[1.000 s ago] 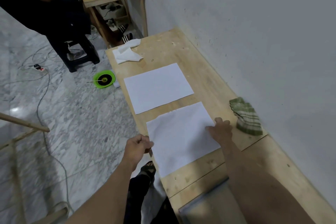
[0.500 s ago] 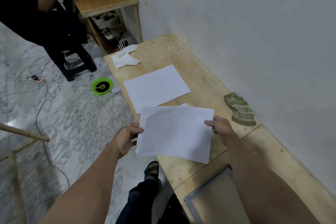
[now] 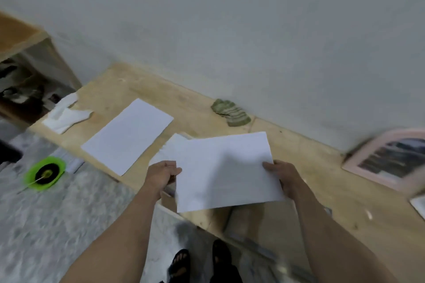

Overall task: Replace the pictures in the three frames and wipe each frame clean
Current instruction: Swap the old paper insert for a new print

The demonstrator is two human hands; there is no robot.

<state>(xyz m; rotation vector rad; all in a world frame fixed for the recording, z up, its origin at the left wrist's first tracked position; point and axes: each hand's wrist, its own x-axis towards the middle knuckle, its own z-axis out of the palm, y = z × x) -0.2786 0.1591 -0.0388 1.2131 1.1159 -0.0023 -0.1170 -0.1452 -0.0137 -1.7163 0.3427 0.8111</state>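
- Your left hand (image 3: 162, 176) pinches the white sheet (image 3: 226, 171) at its nine o'clock edge.
- Your right hand (image 3: 281, 176) pinches its three o'clock edge.
- A pink frame (image 3: 388, 158) lies at three o'clock.

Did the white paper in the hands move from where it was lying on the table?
Yes. The white sheet of paper went up off the wooden table and toward the person; the other white sheet lies flat there.

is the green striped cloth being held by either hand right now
No, the green striped cloth lies by the wall while the left hand and right hand hold a white sheet.
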